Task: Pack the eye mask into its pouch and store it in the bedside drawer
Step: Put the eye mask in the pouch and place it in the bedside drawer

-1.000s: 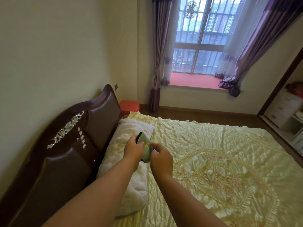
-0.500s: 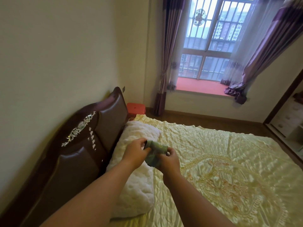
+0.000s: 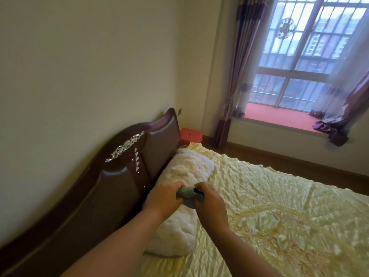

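We see the bed (image 3: pixel 279 206) filling the lower right under a shiny yellow bedspread, with the dark headboard (image 3: pixel 119 186) along its left edge and a white quilted pillow (image 3: pixel 179 226) lying against that headboard. Beyond the pillow's far end, past the corner of the bed, stands a small red stool (image 3: pixel 191 134); no bedside drawer is in view. Above the pillow, near its middle, our left hand (image 3: pixel 163 196) and right hand (image 3: pixel 209 202) meet around a small green pouch (image 3: pixel 186 192), each with its fingers closed on one end of it. A dark edge at the pouch's right end may be the eye mask, but we cannot tell how far in it sits. We judge the bundle light, soft and easily crushed, with fabric that could slip, so it is best held at the pouch's mouth with one hand and cupped under its body with the other. Its long axis runs roughly from hand to hand, parallel to the headboard's face, with the opening seemingly toward our right hand.
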`<state>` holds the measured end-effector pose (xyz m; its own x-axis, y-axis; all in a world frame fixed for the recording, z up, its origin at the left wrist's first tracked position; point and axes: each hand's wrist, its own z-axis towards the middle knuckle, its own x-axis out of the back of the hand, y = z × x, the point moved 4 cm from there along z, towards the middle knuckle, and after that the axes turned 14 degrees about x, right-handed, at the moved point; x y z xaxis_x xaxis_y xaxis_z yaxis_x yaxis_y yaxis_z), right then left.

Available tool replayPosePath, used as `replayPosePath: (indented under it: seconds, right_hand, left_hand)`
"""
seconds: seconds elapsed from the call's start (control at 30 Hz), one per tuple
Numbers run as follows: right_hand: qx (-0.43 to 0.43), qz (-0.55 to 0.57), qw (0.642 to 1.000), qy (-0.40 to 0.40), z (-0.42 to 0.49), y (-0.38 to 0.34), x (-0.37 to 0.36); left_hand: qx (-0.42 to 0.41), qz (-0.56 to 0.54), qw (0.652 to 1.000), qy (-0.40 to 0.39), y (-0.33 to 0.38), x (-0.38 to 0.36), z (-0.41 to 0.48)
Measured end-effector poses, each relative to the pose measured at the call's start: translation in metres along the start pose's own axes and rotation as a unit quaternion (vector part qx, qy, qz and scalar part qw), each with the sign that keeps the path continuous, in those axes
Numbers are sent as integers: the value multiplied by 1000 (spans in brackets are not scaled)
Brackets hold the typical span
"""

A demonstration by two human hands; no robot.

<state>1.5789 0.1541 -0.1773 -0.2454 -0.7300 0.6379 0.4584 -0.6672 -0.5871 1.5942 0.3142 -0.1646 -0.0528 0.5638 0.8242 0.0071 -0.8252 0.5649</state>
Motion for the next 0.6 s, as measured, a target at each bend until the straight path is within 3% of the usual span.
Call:
replayPosePath:
  seconds: [0.17,0.33,0.6]
  right_hand:
    - [151,-32,988,-28,-20,-22,-7]
    - [249,-30,966,-55,-41,-59,-32]
    - [345,37,928,-134,-91,-137,-78]
  left_hand:
    - [36,29,995,94,-15,5,-48]
    - [60,88,978,179,-37,31,-107]
    - [136,114,963,202,-96,63,-204]
